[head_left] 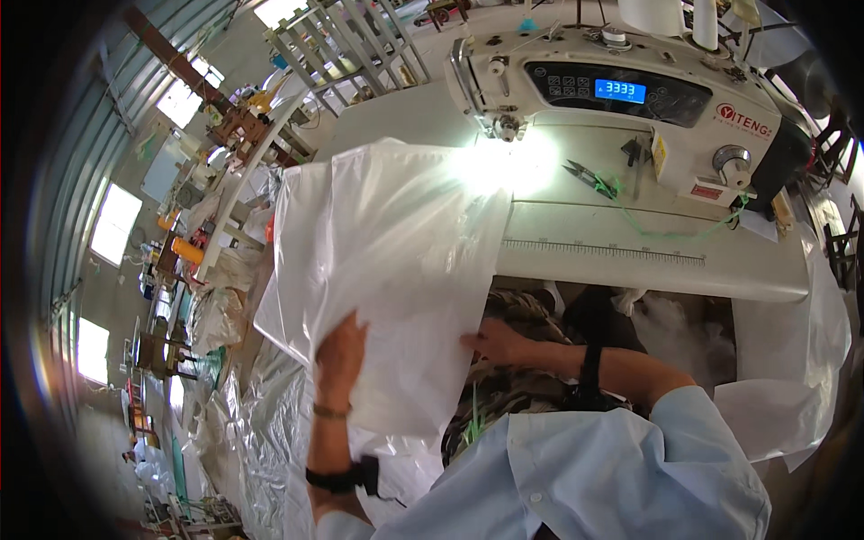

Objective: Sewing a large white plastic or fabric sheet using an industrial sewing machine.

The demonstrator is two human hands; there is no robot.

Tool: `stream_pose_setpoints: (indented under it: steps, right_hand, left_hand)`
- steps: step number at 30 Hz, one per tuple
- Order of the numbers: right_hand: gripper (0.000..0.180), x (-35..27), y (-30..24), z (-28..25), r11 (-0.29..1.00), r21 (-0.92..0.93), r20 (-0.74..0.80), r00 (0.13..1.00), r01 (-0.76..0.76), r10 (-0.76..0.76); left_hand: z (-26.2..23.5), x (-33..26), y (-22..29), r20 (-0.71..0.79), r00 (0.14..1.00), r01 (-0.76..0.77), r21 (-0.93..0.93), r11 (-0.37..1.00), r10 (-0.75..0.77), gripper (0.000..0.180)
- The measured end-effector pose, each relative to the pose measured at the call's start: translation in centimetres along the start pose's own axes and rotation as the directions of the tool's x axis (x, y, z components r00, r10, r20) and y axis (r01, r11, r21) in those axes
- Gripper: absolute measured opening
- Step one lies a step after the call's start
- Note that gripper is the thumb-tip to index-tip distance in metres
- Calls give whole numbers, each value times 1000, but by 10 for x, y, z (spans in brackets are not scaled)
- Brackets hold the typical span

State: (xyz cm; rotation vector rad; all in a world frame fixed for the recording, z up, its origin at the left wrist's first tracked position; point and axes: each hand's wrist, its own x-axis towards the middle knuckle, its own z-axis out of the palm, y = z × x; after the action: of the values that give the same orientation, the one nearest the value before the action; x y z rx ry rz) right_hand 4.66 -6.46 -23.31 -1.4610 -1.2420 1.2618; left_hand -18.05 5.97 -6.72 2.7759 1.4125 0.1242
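both hands' grip (340,353) pinches white sheet (387,243) edges.

One white sheet (396,270), one sewing machine (630,90), one snips (589,177)

Workshop w/ bright windows (115,222), racks (346,45).

A plastic sheet (387,243) hangs over the table (630,261) edge's left part, before the sewing machine (621,90); snips (589,178), apparently, lie right of it.
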Motion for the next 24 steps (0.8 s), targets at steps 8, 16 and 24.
stream_pose_setpoints:
  steps: [8, 16, 24]
  right_hand:
    - [23, -86, -127, -35, 871, 458, 119, 959, 176, -257]
    - [22, -94, -110, -31, 809, 577, 160, 957, 109, -242]
    - [20, -95, -94, -33, 755, 648, 164, 949, 103, -270]
  left_hand:
    - [-35, 24, 21, 20, 987, -146, -322, 935, 161, 22]
    - [33, -25, 109, 54, 886, -338, -605, 721, 461, 22]
    - [181, -38, 22, 278, 958, 167, -325, 931, -75, 36]
